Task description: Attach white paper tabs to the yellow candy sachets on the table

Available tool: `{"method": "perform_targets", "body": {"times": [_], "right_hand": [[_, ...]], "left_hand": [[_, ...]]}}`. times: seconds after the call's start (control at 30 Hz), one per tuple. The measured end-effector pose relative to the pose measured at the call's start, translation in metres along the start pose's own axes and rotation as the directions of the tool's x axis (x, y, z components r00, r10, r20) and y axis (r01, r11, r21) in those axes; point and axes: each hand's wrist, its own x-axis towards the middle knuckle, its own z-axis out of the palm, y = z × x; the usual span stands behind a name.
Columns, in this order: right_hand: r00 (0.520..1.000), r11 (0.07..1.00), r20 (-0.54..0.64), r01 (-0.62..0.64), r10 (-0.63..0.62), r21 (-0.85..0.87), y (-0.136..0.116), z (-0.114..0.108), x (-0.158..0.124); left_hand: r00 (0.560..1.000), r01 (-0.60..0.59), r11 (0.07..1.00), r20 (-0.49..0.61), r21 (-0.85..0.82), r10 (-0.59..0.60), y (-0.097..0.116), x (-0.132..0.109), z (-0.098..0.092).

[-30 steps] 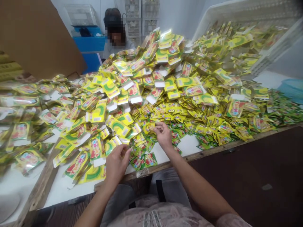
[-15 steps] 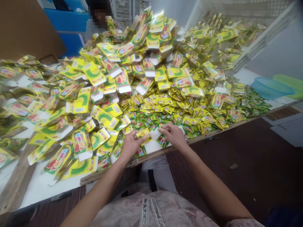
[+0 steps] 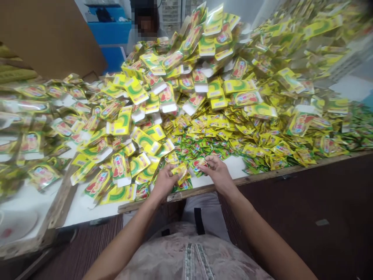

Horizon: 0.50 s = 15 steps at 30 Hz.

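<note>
My left hand (image 3: 164, 182) is closed on a small yellow sachet (image 3: 182, 171), pinched between thumb and fingers just above the table's front edge. To its right, my right hand (image 3: 219, 175) has thumb and fingers closed on a green sachet (image 3: 199, 165) with a red fruit picture. More green sachets (image 3: 188, 149) lie in a heap just beyond both hands. Behind them spreads a thick layer of yellow sachets (image 3: 215, 126). Printed yellow-green cartons (image 3: 120, 167), several with white flaps sticking out, are piled to the left of my left hand.
A tall mound of cartons (image 3: 214, 23) rises at the back. Wooden strips (image 3: 204, 190) edge the white tabletop (image 3: 234, 165). At far left lies a white round object (image 3: 17, 223), blurred. Another person (image 3: 145, 23) is behind the mound, near a brown cardboard sheet (image 3: 61, 39).
The view has swung left, so the scene sits further right. My right fingers now hold the green sachet that lay beneath them. My left hand keeps the yellow sachet.
</note>
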Motion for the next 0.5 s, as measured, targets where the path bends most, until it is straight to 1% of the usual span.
{"method": "perform_targets", "body": {"times": [0.07, 0.13, 0.23, 0.3, 0.37, 0.43, 0.5], "right_hand": [[0.999, 0.998, 0.052, -0.008, 0.005, 0.059, -0.001, 0.016, -0.002], [0.997, 0.999, 0.077, 0.011, -0.014, 0.039, 0.002, 0.027, -0.003], [0.997, 0.998, 0.049, 0.068, -0.067, -0.019, 0.008, 0.036, -0.006], [0.997, 0.997, 0.044, 0.071, -0.071, -0.016, 0.01, 0.038, -0.007], [0.997, 0.999, 0.073, 0.027, -0.03, 0.045, 0.008, 0.04, -0.008], [0.994, 0.991, 0.106, -0.047, 0.034, 0.125, 0.004, 0.042, -0.008], [0.991, 0.978, 0.114, -0.097, 0.076, 0.184, 0.001, 0.043, -0.009]], "left_hand": [[1.0, 0.017, 0.996, 0.02, -0.084, -0.016, 0.005, -0.006, 0.0], [0.998, 0.054, 0.983, 0.023, -0.174, -0.051, 0.012, -0.013, 0.0], [0.997, 0.081, 0.968, 0.034, -0.236, -0.075, 0.017, -0.02, -0.001], [0.998, 0.056, 0.969, 0.033, -0.239, -0.05, 0.017, -0.021, -0.002], [1.0, 0.014, 0.978, -0.007, -0.209, -0.016, 0.014, -0.02, -0.003], [0.999, 0.0, 0.985, -0.035, -0.173, -0.006, 0.012, -0.018, -0.003], [1.0, 0.013, 0.988, -0.001, -0.156, -0.014, 0.013, -0.017, -0.005]]}}
